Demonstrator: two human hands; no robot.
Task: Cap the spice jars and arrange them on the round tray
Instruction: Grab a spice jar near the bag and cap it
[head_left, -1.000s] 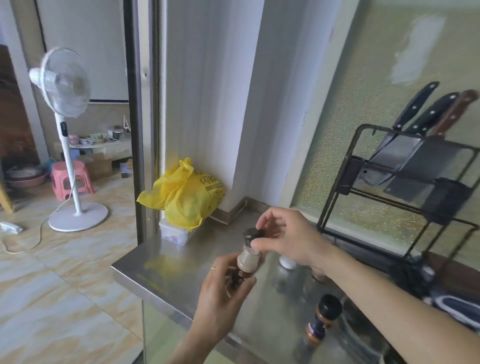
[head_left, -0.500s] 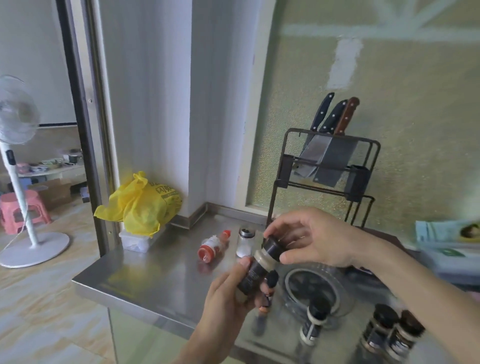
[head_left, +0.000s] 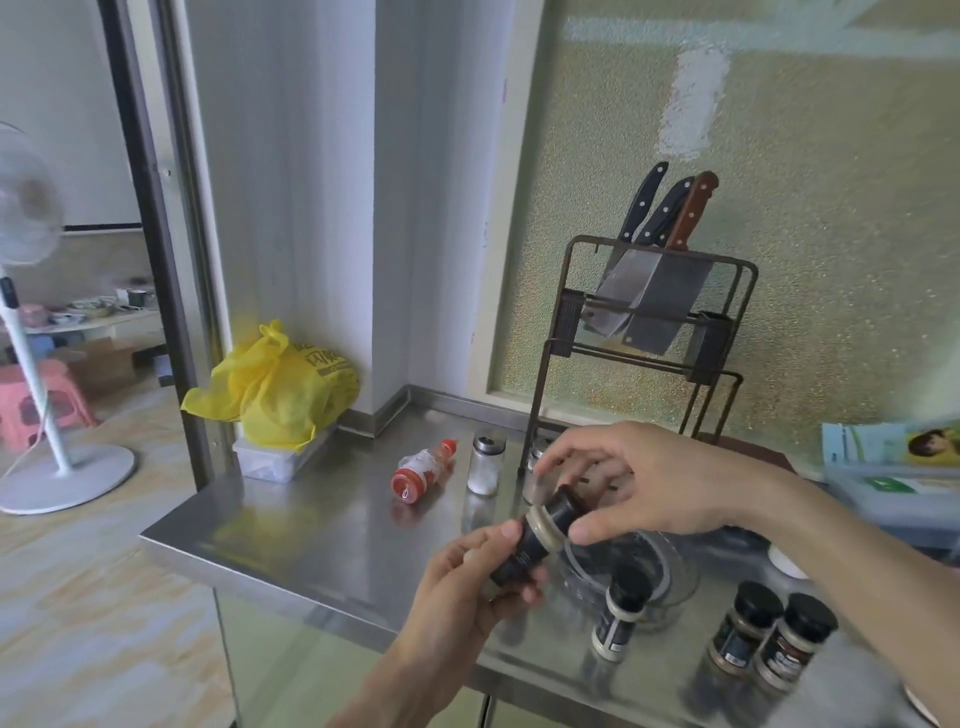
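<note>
My left hand (head_left: 462, 587) grips the body of a dark spice jar (head_left: 524, 548), tilted up to the right over the steel counter. My right hand (head_left: 639, 478) pinches its black cap (head_left: 563, 512) with thumb and fingers. Behind the jar lies a round clear glass tray (head_left: 675, 577), partly hidden by my hands. A capped black-lidded jar (head_left: 621, 613) stands at the tray's front edge. Two more capped jars (head_left: 745, 631) (head_left: 795, 642) stand together to the right on the counter.
A red-capped bottle (head_left: 423, 470) lies on its side beside an upright glass salt shaker (head_left: 485, 465). A knife rack (head_left: 644, 332) with cleavers stands at the back. A yellow bag (head_left: 280, 384) sits on a plastic box at the counter's left end. The counter's front edge (head_left: 311, 603) is close.
The view has swung right and down, bringing the tray and the other jars into sight. Both hands kept the jar and its cap, now tilted more to the right.
</note>
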